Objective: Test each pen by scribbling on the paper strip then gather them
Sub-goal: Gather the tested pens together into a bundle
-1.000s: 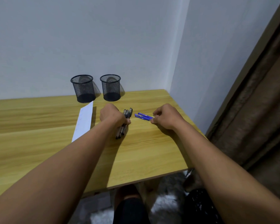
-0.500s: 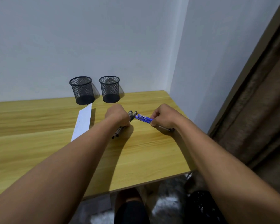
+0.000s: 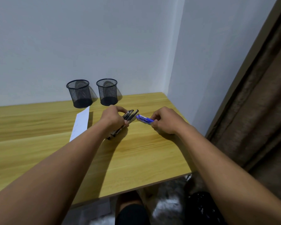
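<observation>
My left hand (image 3: 114,118) is closed around a bundle of dark pens (image 3: 130,115); their ends stick out past my fingers toward the far right and out below my wrist. My right hand (image 3: 165,120) grips a bunch of blue pens (image 3: 143,119), whose ends point left toward the dark bundle, a small gap apart. Both bundles sit just above the wooden table (image 3: 136,153). A white paper strip (image 3: 80,123) lies flat on the table, left of my left hand.
Two black mesh pen cups (image 3: 79,93) (image 3: 107,92) stand side by side at the back against the white wall. The table's right edge meets a wall corner, with a brown curtain (image 3: 258,111) beyond. My knee shows below the front edge.
My left hand lifted the dark pen bundle and turned it so the ends point up to the right. My right hand shifted slightly with the blue pens.
</observation>
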Demonstrator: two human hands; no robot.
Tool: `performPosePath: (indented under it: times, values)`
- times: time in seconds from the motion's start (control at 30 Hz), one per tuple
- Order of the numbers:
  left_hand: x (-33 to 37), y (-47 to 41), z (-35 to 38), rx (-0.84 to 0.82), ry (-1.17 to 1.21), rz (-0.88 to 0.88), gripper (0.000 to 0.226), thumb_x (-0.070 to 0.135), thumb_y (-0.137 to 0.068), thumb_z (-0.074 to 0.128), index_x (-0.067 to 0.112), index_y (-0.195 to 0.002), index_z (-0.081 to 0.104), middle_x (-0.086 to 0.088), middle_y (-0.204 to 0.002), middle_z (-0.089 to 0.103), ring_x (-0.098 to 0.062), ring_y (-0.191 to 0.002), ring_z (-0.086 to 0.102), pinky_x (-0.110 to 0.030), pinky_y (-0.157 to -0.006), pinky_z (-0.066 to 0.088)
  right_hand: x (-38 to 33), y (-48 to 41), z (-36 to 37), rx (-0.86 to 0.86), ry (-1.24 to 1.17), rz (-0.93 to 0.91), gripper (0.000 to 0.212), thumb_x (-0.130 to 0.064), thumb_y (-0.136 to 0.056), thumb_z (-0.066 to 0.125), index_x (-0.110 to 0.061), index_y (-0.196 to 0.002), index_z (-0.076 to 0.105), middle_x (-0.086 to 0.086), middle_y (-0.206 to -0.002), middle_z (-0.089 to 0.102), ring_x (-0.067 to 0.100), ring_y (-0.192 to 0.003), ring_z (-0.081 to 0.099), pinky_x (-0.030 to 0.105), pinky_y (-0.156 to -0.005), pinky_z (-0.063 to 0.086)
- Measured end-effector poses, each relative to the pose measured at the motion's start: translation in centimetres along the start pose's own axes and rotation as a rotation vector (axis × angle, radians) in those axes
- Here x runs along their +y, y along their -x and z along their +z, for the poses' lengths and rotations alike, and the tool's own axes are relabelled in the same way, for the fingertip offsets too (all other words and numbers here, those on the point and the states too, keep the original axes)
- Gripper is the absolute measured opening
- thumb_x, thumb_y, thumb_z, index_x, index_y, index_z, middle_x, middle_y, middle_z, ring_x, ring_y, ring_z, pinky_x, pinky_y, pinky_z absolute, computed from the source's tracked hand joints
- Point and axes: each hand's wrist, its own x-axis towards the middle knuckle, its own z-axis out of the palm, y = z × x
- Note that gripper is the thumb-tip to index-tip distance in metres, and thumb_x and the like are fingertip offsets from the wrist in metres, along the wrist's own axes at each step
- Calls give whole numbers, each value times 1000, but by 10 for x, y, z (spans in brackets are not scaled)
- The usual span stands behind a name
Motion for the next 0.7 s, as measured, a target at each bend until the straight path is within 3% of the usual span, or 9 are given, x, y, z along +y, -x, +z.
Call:
performPosePath:
  times: [0.17,0.37,0.43,0.53,0.7]
  values:
    - [4,4,-8,6,183,98,45,2,-84,74,22,-123,66,-14,-99,71,-28,-87,69,-43,-82,58,3,4,-8,114,-69,-16,19,-16,-87,61,-22,-95,78,-1,-86,73,21,-83,67,37,-74,54]
    - [18,17,-22,52,396,216,41,-3,-87,70,26,-116,63,-15,-97,70,-27,-84,68,-48,-88,58,-8,9,-19,236,-280,-42,9,-18,-84,69,-25,-88,73,-10,-76,65,10,-66,57,28,-62,45]
    - [22,19,-31,81,438,254,42,-2,-87,70,22,-121,61,-9,-89,70,-25,-81,69,-44,-82,60,-19,9,-23,258,-362,-60,7,-16,-86,70,-22,-88,72,-9,-81,67,11,-66,60,30,-60,48]
    - [30,25,-54,119,505,305,46,-3,-89,67,17,-130,57,-10,-93,71,-22,-80,69,-26,-64,59,-40,5,-29,274,-526,-80,9,-10,-87,72,-18,-90,71,0,-80,71,13,-68,63,31,-68,49]
    - [33,29,-101,198,560,346,49,-4,-88,69,22,-128,60,-15,-99,73,-22,-78,70,-30,-64,57,-85,-8,-38,233,-688,-157,17,-6,-91,71,-11,-108,72,18,-87,71,18,-78,68,26,-63,55]
